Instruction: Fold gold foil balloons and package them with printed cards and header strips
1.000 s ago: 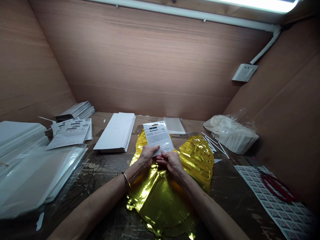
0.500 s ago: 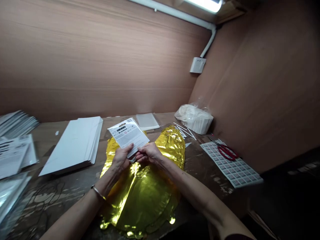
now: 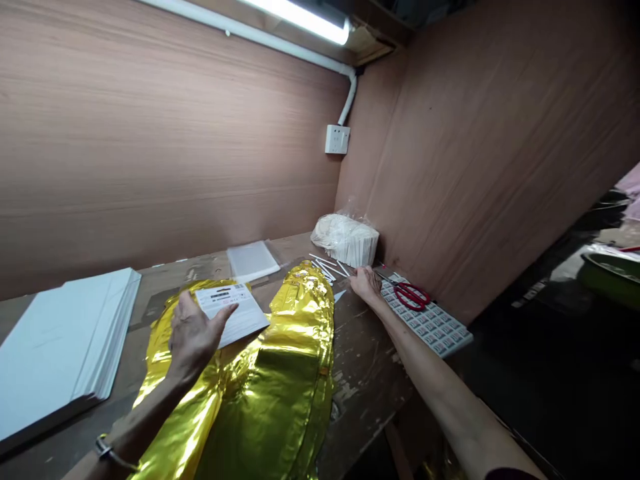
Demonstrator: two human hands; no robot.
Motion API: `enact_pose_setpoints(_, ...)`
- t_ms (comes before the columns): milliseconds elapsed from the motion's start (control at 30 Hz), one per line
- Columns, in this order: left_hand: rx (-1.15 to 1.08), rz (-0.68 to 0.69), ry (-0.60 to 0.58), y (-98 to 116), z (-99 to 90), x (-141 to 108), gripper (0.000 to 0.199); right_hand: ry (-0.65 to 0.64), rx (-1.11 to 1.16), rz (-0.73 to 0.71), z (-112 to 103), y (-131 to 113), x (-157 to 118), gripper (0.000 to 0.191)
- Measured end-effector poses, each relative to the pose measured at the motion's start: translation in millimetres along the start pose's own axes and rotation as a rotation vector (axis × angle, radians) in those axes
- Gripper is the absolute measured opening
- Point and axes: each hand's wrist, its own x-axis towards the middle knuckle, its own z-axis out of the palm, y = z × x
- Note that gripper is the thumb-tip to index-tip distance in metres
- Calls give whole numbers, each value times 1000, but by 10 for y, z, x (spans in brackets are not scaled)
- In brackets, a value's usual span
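My left hand (image 3: 195, 333) holds a white printed card packet (image 3: 235, 313), thumb on its face and fingers behind its left edge. Under it lies shiny gold foil (image 3: 280, 387), spread over the front of the table. Farther right, my right hand (image 3: 367, 283) reaches to the near left corner of a sheet of small printed labels (image 3: 430, 327); its fingers are bunched, and what they hold, if anything, is too small to make out. Red-handled scissors (image 3: 413, 297) rest on that sheet. Thin white sticks (image 3: 327, 268) lie just left of my right hand.
A stack of white card (image 3: 65, 340) stands at the left. Clear plastic sleeves (image 3: 253, 260) lie near the back wall. A plastic bag of white pieces (image 3: 347, 240) sits in the back corner. The brown table (image 3: 360, 373) has its edge at the right front.
My right hand has let go of the packet and moved right to the label sheet. My left hand keeps the packet over the foil. The view has turned right.
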Motion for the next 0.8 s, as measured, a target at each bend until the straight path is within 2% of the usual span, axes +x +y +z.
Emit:
enact_pose_setpoints(67, 280, 380, -5, 171, 324, 44, 40, -56, -59, -10, 32, 81, 63, 31)
enact_pose_setpoints(100, 383, 513, -108, 234, 571, 64, 32, -72, -71, -13, 61, 97, 78, 32)
enact_pose_setpoints(133, 463, 612, -263, 273, 858, 84, 25, -76, -78, -10, 96, 103, 84, 32)
enact_pose_setpoints(167, 535, 678, -442, 286, 1166, 102, 24, -74, -85, 1, 133, 103, 83, 32)
enact_pose_setpoints(233, 604, 787, -680, 242, 1759, 138, 26, -65, -102, 24, 205, 102, 70, 27)
enact_pose_setpoints(300, 703, 896, -824, 134, 2216, 176, 22, -49, -129, 9, 265, 108, 56, 24)
enact_pose_setpoints(367, 783, 985, -888, -3, 2483, 220, 21, -20, -163, -44, 305, 120, 54, 24)
enact_pose_setpoints(433, 833, 1026, -920, -140, 2583, 274, 20, 3, -190, -97, 320, 134, 65, 25)
enact_pose_setpoints(567, 875, 1020, -938, -310, 2545, 387, 21, -76, -162, -116, 280, 157, 104, 23)
enact_pose_setpoints(667, 882, 1034, -939, -315, 2529, 431, 21, -148, -145, -143, 240, 156, 112, 22)
enact_pose_setpoints(800, 942, 1178, -932, -242, 2596, 416, 21, -135, -189, -186, 212, 118, 76, 25)
